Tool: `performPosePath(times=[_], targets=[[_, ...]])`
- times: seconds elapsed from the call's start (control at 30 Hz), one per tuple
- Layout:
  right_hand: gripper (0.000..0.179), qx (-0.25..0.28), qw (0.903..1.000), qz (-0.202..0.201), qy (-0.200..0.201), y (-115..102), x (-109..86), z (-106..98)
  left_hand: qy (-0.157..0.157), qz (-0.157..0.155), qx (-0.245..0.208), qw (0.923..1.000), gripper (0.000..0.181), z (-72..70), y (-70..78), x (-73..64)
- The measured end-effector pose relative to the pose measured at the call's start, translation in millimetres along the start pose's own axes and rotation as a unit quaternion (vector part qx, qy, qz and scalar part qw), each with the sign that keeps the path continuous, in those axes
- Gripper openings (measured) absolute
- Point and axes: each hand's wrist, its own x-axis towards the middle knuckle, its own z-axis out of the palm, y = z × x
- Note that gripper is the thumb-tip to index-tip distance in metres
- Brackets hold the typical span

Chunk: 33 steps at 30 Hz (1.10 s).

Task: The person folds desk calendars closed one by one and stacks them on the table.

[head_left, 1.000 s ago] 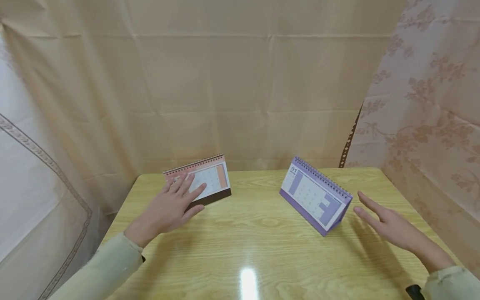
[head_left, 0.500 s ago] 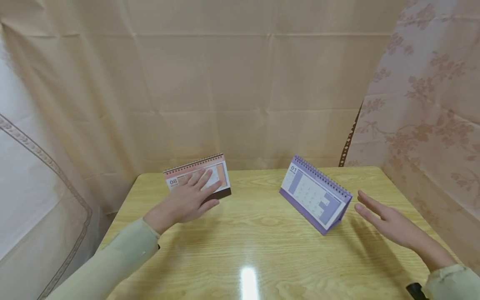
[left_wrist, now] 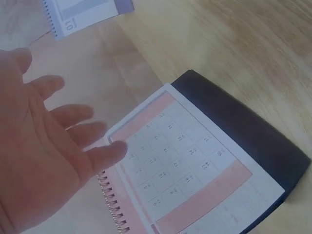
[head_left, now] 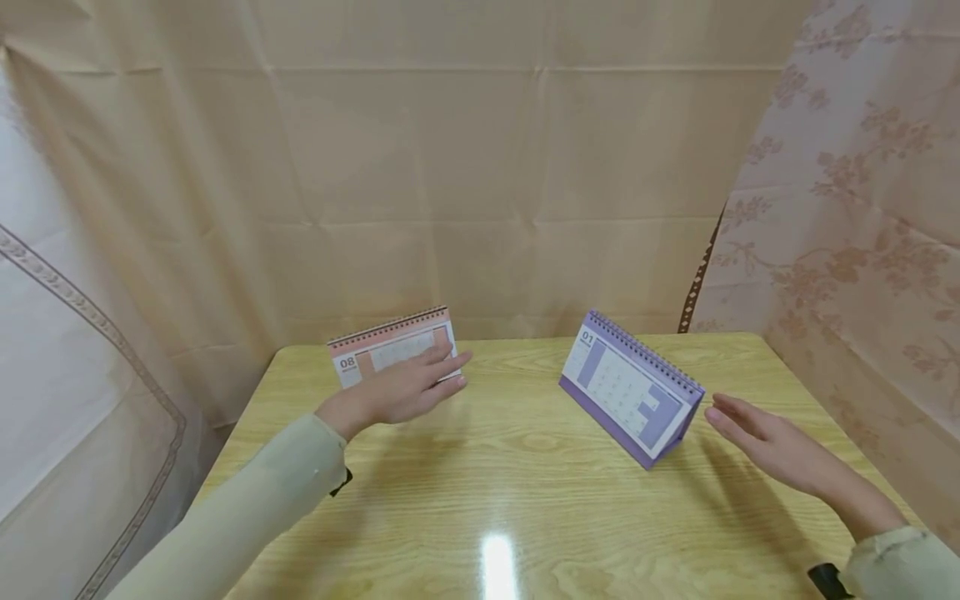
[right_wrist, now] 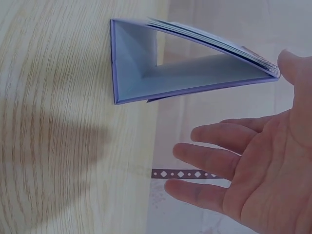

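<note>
A pink desk calendar (head_left: 390, 352) showing 08 stands at the table's far left, its dark base plain in the left wrist view. My left hand (head_left: 401, 392) hovers in front of it with fingers spread, hiding its lower right part; the left wrist view shows the palm (left_wrist: 44, 151) apart from the page. Right of centre stands a purple desk calendar (head_left: 630, 387) showing 01, set at an angle. Beside its right end, my right hand (head_left: 780, 450) holds nothing, fingers relaxed. The right wrist view shows the purple calendar's triangular open side (right_wrist: 131, 63) near the thumb (right_wrist: 288, 66).
Both calendars stand on a wooden table (head_left: 525, 483) whose back edge meets a beige curtain (head_left: 480, 167). A flowered cloth (head_left: 862, 208) hangs at the right, and a white cloth (head_left: 60, 375) at the left. Light reflects near the front.
My left hand has swept rightward across the front of the pink calendar, uncovering its 08. The right hand has barely moved, and both calendars stand where they were.
</note>
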Motion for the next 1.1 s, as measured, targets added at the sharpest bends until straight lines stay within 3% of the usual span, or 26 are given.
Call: performPosePath(times=[0.13, 0.23, 0.4, 0.57, 0.73, 0.9, 1.1], targets=[[0.073, 0.008, 0.9999, 0.005, -0.011, 2.0, -0.1, 0.3, -0.027, -0.038, -0.077, 0.9959, 0.065, -2.6, -0.6, 4.9], [0.074, 0.042, 0.9983, 0.018, -0.037, 3.2, 0.8, -1.8, -0.028, -0.061, -0.105, 0.9922, 0.071, -3.9, -1.7, 10.3], [0.076, 0.125, 0.9871, 0.046, -0.089, 4.0, 2.2, -7.4, -0.024, -0.065, -0.116, 0.9908, 0.07, -5.7, -3.7, 21.9], [0.078, 0.155, 0.9804, 0.058, -0.108, 4.2, 1.4, -8.6, -0.041, -0.064, -0.153, 0.9853, 0.067, -3.9, -7.8, 35.5], [0.081, 0.174, 0.9733, 0.076, -0.129, 1.0, 2.5, -7.9, -0.065, -0.053, -0.227, 0.9702, 0.065, 2.7, -9.9, 54.5], [0.082, 0.202, 0.9658, 0.086, -0.137, -2.0, 5.5, -8.3, -0.087, -0.075, -0.289, 0.9505, 0.067, 6.3, -8.1, 74.5], [0.082, 0.21, 0.9641, 0.085, -0.139, -6.3, 6.8, -6.1, -0.1, -0.107, -0.344, 0.9273, 0.065, 13.1, -5.8, 93.1]])
